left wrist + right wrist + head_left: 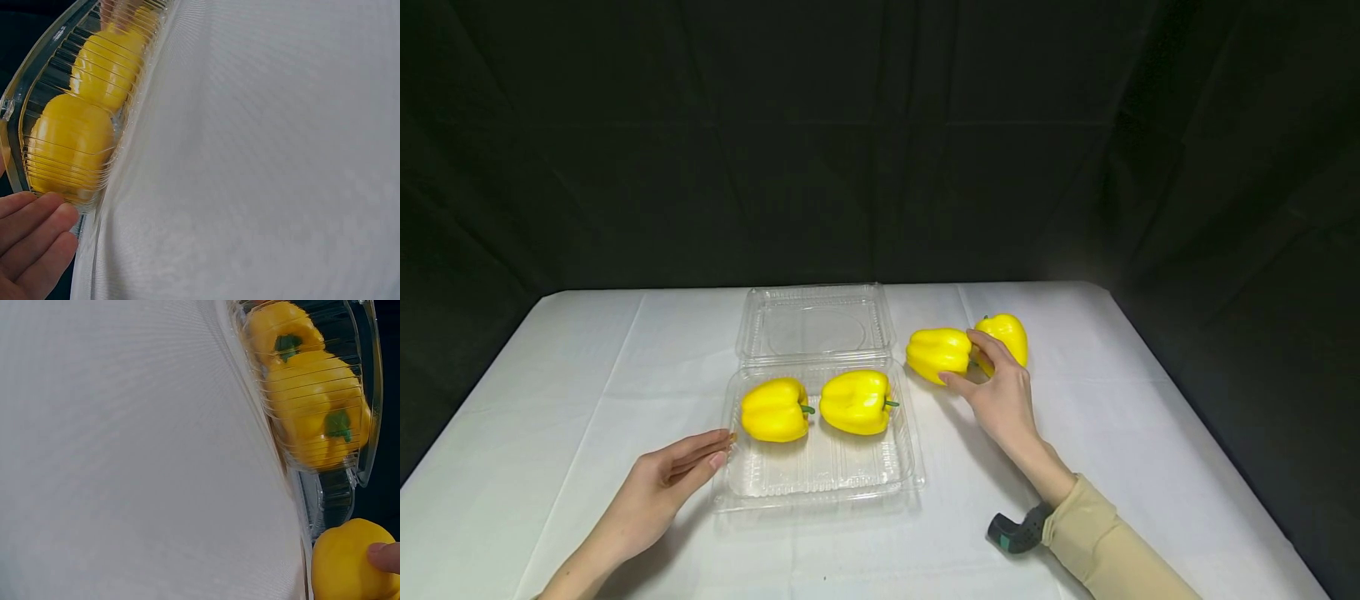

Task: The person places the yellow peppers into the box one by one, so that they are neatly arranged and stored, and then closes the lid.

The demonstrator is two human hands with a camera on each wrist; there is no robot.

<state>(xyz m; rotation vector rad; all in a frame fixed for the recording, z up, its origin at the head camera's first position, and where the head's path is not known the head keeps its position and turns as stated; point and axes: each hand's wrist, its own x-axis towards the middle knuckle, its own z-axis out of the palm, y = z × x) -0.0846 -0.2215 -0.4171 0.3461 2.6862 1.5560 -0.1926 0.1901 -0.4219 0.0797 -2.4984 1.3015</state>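
Note:
In the head view a clear plastic container (820, 492) lies on the table with two yellow bell peppers inside, the left one (775, 410) and the right one (855, 402), both stems pointing right. My left hand (658, 487) holds the container's left rim with fingertips and thumb; its fingers (44, 234) lie along the outer wall in the left wrist view. With thumb and fingers my right hand (1000, 392) grips a third yellow bell pepper (938, 354), right of the container. A fourth bell pepper (1009, 332) is partly hidden behind that hand.
The container's hinged lid (815, 325) is folded back flat behind it. A white cloth (1150, 467) covers the table, and a black curtain (880, 142) hangs behind. A dark curved device (1018, 533) with a green mark sits by the right cuff.

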